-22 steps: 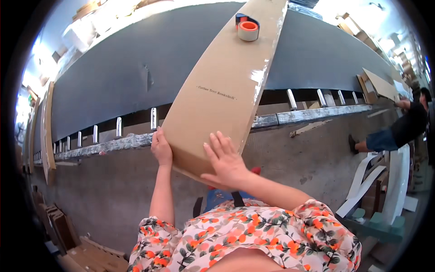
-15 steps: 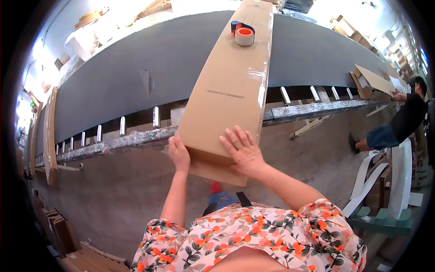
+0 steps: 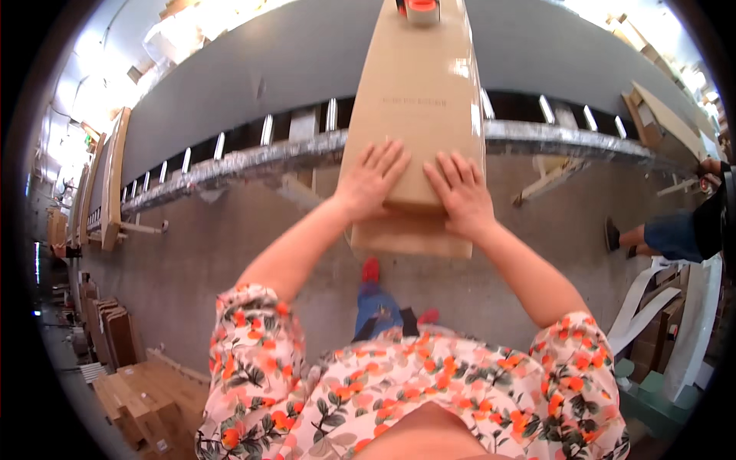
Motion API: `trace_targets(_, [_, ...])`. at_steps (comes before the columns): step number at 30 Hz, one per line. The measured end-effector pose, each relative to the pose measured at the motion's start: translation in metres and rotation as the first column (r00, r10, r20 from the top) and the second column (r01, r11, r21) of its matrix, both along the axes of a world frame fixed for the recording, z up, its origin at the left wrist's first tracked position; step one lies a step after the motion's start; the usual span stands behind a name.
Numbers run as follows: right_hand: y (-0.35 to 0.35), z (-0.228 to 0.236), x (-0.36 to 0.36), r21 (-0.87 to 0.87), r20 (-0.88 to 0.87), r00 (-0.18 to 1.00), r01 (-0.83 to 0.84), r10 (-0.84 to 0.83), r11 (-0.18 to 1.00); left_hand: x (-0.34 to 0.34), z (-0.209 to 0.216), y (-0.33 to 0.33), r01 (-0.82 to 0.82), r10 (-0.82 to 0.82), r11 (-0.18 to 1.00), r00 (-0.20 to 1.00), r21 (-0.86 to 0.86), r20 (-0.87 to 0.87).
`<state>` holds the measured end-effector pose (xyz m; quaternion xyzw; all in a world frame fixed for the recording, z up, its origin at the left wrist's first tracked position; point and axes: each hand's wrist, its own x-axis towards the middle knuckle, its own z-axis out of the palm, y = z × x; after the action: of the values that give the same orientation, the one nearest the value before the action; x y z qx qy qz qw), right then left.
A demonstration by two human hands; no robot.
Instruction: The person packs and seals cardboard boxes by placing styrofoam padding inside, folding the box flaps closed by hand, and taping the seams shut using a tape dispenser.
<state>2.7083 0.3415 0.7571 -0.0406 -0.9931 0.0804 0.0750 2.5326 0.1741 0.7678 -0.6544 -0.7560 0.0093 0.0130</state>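
Note:
A long brown cardboard box (image 3: 422,84) lies across the dark conveyor belt, its near end jutting out toward me over the metal rail. On its near top edge, at the left, rests my left hand (image 3: 372,180), fingers stretched out flat. My right hand (image 3: 464,192) lies on the same end at the right, fingers also extended. Below both hands a cardboard end flap (image 3: 414,236) sticks out toward me. Shiny clear tape shows along the box's right edge. A tape dispenser (image 3: 420,11) with a red-cored roll sits on the box's far part, cut off by the top of the view.
The dark belt (image 3: 222,84) runs left to right behind a metal rail (image 3: 230,165) with rollers. Another long box (image 3: 115,176) stands at the left, and an open box (image 3: 667,123) is by a co-worker (image 3: 682,230) at the right. Stacked cardboard (image 3: 153,399) is lower left.
My left hand has moved from the box's left side onto its top. My right hand has shifted right. The box and dispenser appear higher in view as the camera view shifted.

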Motion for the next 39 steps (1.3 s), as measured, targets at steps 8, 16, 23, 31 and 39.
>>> trace_targets(8, [-0.039,-0.030,0.033,0.012,-0.358,0.928,-0.107,0.104,0.994,-0.001,-0.010,0.000,-0.087,0.105,0.983,0.990,0.164,-0.098])
trace_targets(16, [-0.059,-0.071,0.045,-0.044,-0.363,0.930,-0.088,0.067,0.995,0.004,-0.005,0.001,-0.079,0.094,0.987,0.990,0.138,-0.105])
trace_targets(23, [0.019,-0.006,0.070,0.061,-0.490,0.870,-0.030,0.056,0.998,0.037,-0.022,0.033,-0.061,0.081,0.963,0.994,0.263,-0.067])
trace_targets(31, [0.064,-0.013,0.101,-0.179,-0.377,0.865,0.283,-0.332,0.942,0.055,0.004,0.044,0.207,-0.196,0.972,0.975,0.110,-0.104])
trace_targets(39, [0.144,-0.036,0.114,-0.998,0.066,0.559,0.056,-0.827,-0.042,0.091,0.015,0.064,0.227,-0.223,0.959,0.974,0.171,-0.046])
